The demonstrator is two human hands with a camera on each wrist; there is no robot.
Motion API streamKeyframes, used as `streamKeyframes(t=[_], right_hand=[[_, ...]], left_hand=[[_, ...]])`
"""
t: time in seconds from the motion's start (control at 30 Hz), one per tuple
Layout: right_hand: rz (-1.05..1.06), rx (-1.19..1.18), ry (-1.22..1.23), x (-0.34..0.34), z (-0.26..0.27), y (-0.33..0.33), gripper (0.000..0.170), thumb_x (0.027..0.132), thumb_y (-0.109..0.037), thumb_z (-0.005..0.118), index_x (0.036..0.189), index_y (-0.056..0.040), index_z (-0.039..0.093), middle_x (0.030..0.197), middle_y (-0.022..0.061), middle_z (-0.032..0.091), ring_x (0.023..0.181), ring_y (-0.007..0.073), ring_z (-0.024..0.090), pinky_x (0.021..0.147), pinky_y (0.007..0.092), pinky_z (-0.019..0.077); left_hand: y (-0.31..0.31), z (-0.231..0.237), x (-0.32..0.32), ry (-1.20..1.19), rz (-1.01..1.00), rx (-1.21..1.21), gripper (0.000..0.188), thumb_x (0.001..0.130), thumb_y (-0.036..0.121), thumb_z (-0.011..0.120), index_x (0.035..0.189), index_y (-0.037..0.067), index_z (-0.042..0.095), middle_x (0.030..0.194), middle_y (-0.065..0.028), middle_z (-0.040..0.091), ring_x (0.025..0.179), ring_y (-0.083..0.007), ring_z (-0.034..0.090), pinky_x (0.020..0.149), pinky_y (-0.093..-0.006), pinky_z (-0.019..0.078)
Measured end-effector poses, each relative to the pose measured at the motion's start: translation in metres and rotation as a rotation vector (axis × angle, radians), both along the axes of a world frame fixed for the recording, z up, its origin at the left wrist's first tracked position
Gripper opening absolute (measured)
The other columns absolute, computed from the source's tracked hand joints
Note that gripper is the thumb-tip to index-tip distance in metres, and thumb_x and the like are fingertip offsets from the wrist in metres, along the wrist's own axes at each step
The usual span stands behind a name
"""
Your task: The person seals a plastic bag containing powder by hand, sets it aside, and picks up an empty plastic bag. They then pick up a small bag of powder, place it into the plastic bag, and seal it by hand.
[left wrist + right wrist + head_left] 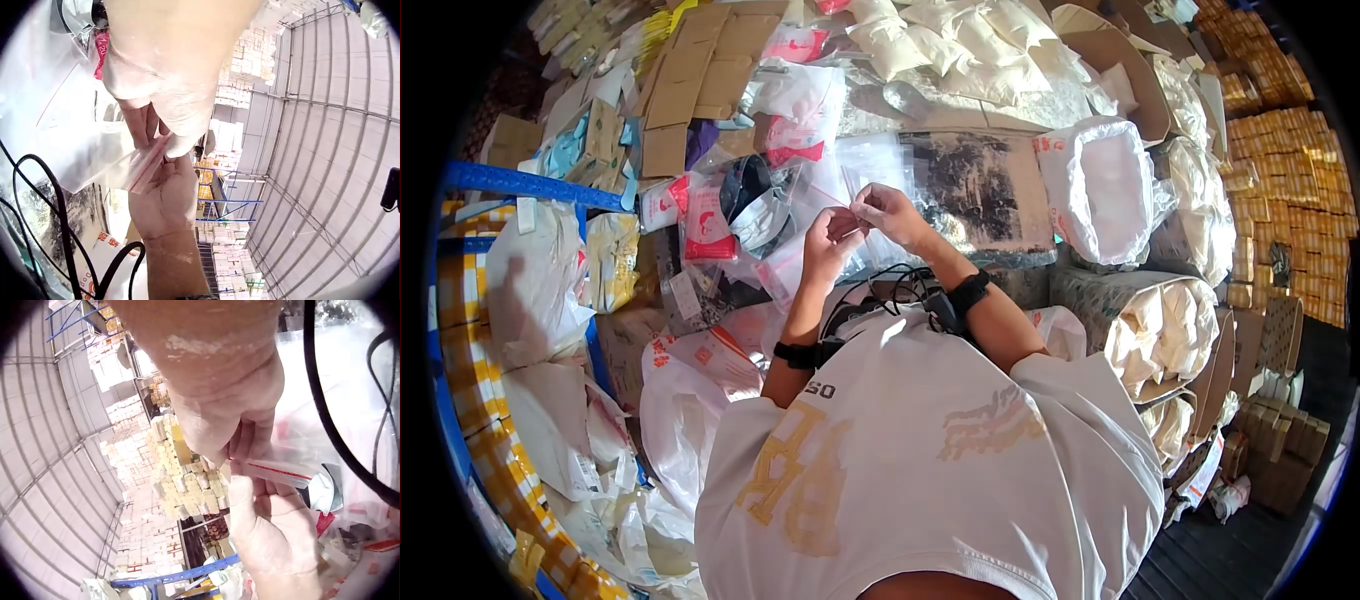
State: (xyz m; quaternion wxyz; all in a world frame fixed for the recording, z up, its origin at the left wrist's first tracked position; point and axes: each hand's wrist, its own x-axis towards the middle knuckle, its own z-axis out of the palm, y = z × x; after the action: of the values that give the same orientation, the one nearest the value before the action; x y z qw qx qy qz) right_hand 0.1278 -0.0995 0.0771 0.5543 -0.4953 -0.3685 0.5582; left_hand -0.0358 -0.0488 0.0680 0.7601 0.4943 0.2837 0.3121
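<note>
A clear zip-lock bag (100,156) with a red line along its top edge hangs between the two hands. My left hand (830,243) pinches one end of that edge between thumb and fingers. Close beside it, my right hand (892,215) pinches the same edge, the fingertips of both hands nearly meeting. In the right wrist view the red seal strip (278,470) runs out from the fingertips. Flat clear bags (870,165) lie in a stack just beyond the hands.
A white-lined open sack (1110,190) stands at the right, near a carton of filled cream pouches (1165,335). More pouches (960,50) are heaped at the back. Red-and-white packets (708,225) lie left. Black cables (900,285) loop below the wrists.
</note>
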Motion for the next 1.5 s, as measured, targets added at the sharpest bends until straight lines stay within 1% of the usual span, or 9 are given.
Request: streamKeyframes(t=[0.13, 0.43, 0.53, 0.83, 0.93, 1.03, 1.23, 1.33, 1.5], right_hand=[[-0.036, 0.010, 0.042, -0.001, 0.002, 0.000, 0.016, 0.097, -0.016, 0.065, 0.094, -0.0019, 0.058, 0.082, 0.0020, 0.062, 0.072, 0.0101, 0.059, 0.065, 0.0257, 0.0515], [-0.020, 0.015, 0.028, -0.003, 0.006, -0.003, 0.016, 0.096, -0.017, 0.066, 0.093, -0.0035, 0.059, 0.082, 0.0009, 0.061, 0.073, 0.0098, 0.059, 0.066, 0.0257, 0.0506], [0.000, 0.002, 0.050, -0.003, 0.005, -0.003, 0.015, 0.097, -0.016, 0.064, 0.097, -0.0027, 0.058, 0.085, 0.0012, 0.060, 0.075, 0.0099, 0.058, 0.068, 0.0256, 0.0501], [0.002, 0.012, 0.058, -0.005, 0.009, -0.006, 0.015, 0.096, -0.016, 0.066, 0.096, -0.0036, 0.058, 0.085, 0.0010, 0.060, 0.074, 0.0100, 0.059, 0.067, 0.0257, 0.0504], [-0.012, -0.003, 0.083, -0.005, 0.011, -0.006, 0.013, 0.094, -0.014, 0.068, 0.093, -0.0046, 0.058, 0.084, 0.0006, 0.061, 0.075, 0.0098, 0.058, 0.068, 0.0256, 0.0496], [-0.004, 0.022, 0.073, -0.005, 0.010, -0.008, 0.014, 0.096, -0.015, 0.065, 0.096, -0.0034, 0.058, 0.085, 0.0013, 0.060, 0.075, 0.0103, 0.059, 0.067, 0.0259, 0.0506], [0.001, 0.002, 0.059, -0.004, 0.006, -0.008, 0.013, 0.097, -0.014, 0.063, 0.097, -0.0025, 0.057, 0.085, 0.0021, 0.060, 0.076, 0.0109, 0.059, 0.069, 0.0270, 0.0514], [-0.014, 0.009, 0.115, -0.005, 0.005, -0.008, 0.011, 0.097, -0.014, 0.063, 0.095, -0.0035, 0.059, 0.085, 0.0013, 0.061, 0.076, 0.0101, 0.059, 0.070, 0.0257, 0.0506], [0.005, 0.035, 0.105, -0.004, 0.002, -0.009, 0.010, 0.097, -0.012, 0.062, 0.096, -0.0028, 0.059, 0.086, 0.0014, 0.062, 0.078, 0.0099, 0.059, 0.072, 0.0254, 0.0508]], left_hand=[[0.000, 0.000, -0.002, 0.011, -0.021, 0.013, 0.033, 0.084, -0.006, 0.070, 0.112, -0.003, 0.054, 0.108, -0.0114, 0.065, 0.102, -0.0178, 0.066, 0.092, -0.0293, 0.0527], [-0.003, 0.002, -0.004, 0.025, -0.014, 0.025, 0.034, 0.084, -0.001, 0.073, 0.113, -0.004, 0.054, 0.109, -0.0119, 0.065, 0.103, -0.0181, 0.066, 0.093, -0.0297, 0.0527], [-0.003, 0.004, -0.005, 0.017, -0.016, 0.016, 0.034, 0.085, -0.002, 0.073, 0.113, -0.004, 0.054, 0.109, -0.0119, 0.065, 0.103, -0.0181, 0.066, 0.093, -0.0296, 0.0528], [-0.006, 0.003, -0.007, -0.016, -0.015, -0.020, 0.033, 0.086, -0.003, 0.071, 0.114, -0.004, 0.054, 0.108, -0.0118, 0.066, 0.103, -0.0177, 0.066, 0.093, -0.0291, 0.0531], [-0.006, 0.002, -0.008, 0.003, -0.019, -0.016, 0.033, 0.086, -0.002, 0.071, 0.114, -0.004, 0.054, 0.108, -0.0116, 0.066, 0.103, -0.0177, 0.066, 0.093, -0.0291, 0.0532], [-0.006, 0.002, -0.009, -0.005, -0.027, 0.003, 0.032, 0.087, -0.003, 0.071, 0.114, -0.004, 0.053, 0.108, -0.0113, 0.065, 0.103, -0.0175, 0.066, 0.093, -0.0291, 0.0532], [-0.006, 0.001, -0.009, -0.004, -0.026, -0.007, 0.031, 0.086, -0.003, 0.070, 0.113, -0.004, 0.054, 0.107, -0.0107, 0.065, 0.102, -0.0171, 0.066, 0.092, -0.0290, 0.0531], [-0.005, 0.001, -0.010, 0.015, -0.036, 0.031, 0.031, 0.087, -0.003, 0.070, 0.113, -0.004, 0.054, 0.108, -0.0108, 0.065, 0.102, -0.0173, 0.066, 0.092, -0.0291, 0.0529], [-0.007, 0.003, -0.008, -0.014, -0.011, 0.012, 0.032, 0.087, -0.002, 0.070, 0.114, -0.004, 0.054, 0.108, -0.0115, 0.065, 0.103, -0.0176, 0.066, 0.093, -0.0294, 0.0527]])
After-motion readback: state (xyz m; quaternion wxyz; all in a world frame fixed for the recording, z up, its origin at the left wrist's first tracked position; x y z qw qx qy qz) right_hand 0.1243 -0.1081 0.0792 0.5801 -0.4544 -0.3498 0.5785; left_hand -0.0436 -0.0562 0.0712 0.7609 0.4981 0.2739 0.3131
